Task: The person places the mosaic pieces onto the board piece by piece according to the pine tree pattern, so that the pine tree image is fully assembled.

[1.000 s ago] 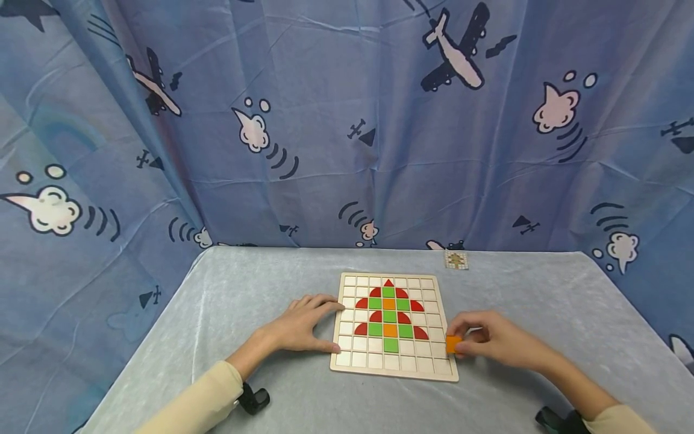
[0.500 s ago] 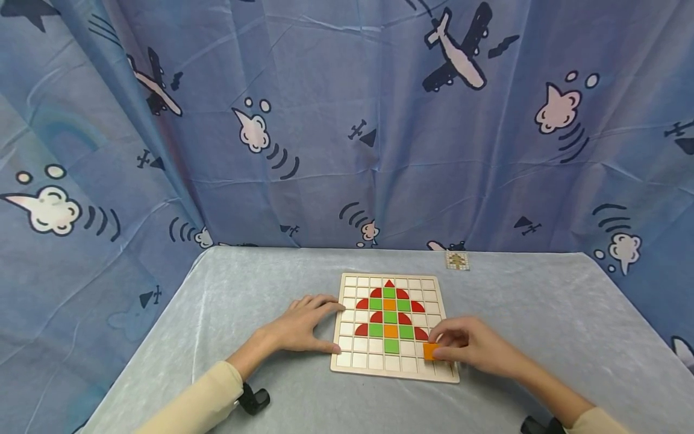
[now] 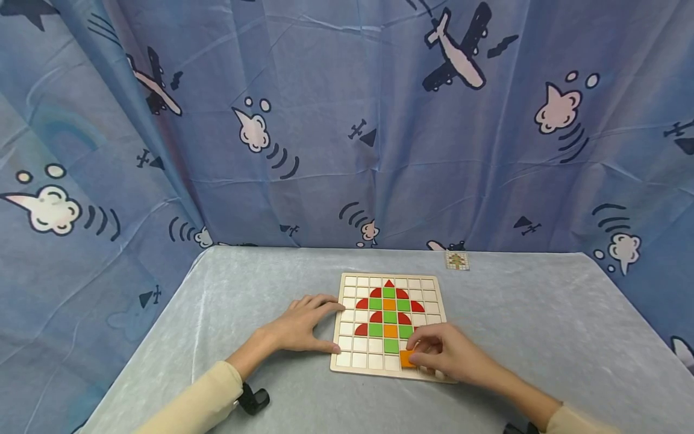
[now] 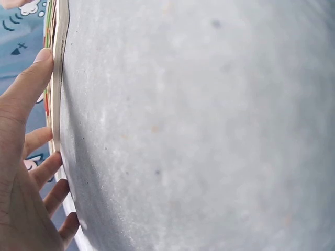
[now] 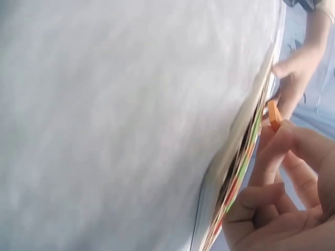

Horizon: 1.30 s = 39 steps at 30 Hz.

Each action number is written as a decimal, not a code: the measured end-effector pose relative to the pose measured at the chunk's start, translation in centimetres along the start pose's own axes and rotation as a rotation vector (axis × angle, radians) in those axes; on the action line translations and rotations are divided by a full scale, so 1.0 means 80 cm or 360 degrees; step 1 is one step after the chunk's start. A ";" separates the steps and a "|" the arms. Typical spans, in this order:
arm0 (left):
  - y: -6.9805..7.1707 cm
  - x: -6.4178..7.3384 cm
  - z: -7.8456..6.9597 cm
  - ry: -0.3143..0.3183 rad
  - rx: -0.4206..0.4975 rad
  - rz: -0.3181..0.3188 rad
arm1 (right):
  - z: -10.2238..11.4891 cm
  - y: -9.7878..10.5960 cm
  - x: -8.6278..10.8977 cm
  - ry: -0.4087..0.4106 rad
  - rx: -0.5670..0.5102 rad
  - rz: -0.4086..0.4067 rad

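Observation:
In the head view a square wooden grid board point(image 3: 360, 360) lies on the table with red, green and orange pieces set in a tree shape. My left hand point(image 3: 302, 325) rests at its left edge, thumb and index finger spread and touching the rim; in the left wrist view the fingertips point(image 4: 45, 56) lie along that edge. My right hand point(image 3: 447, 354) pinches an orange square tile point(image 3: 406, 360) between thumb and fingers, low over the front rows, just right of and below the lowest green square point(image 3: 391, 346). The right wrist view shows the tile point(image 5: 274, 116) tilted at the fingertips.
A small card point(image 3: 457, 261) with a tree pattern on a grid lies near the table's back edge. Grey cloth point(image 3: 260, 271) covers the table. Behind it hangs a blue curtain point(image 3: 325, 120) printed with planes and clouds.
My right hand has moved left from beyond the board's right edge, carrying the orange tile over the front rows toward the middle. The left hand stays where it was.

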<state>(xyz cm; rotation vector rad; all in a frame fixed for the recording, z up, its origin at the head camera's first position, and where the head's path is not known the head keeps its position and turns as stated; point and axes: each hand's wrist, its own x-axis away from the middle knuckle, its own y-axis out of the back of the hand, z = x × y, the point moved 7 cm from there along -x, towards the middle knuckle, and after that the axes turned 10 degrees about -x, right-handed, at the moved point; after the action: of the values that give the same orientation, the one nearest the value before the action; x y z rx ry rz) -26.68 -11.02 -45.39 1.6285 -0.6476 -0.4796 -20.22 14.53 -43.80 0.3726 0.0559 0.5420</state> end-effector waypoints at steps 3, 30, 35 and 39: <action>0.001 0.000 0.000 -0.0002 0.0001 -0.0004 | 0.003 -0.008 -0.003 0.0025 0.0030 -0.0030; -0.002 -0.001 0.002 -0.0007 0.0002 -0.0003 | 0.012 -0.029 -0.020 0.0041 0.0299 -0.0139; -0.003 -0.002 0.003 0.0000 -0.0003 0.0006 | 0.011 -0.029 -0.022 0.0019 0.0345 -0.0155; -0.002 -0.001 0.003 0.0000 -0.0001 0.0000 | 0.011 -0.030 -0.023 -0.0002 0.0366 -0.0148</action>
<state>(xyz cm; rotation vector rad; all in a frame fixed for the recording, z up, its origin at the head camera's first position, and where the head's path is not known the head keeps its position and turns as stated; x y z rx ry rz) -26.91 -11.13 -45.61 1.6280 -0.6474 -0.4794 -20.50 11.38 -43.97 0.5916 0.1348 0.4441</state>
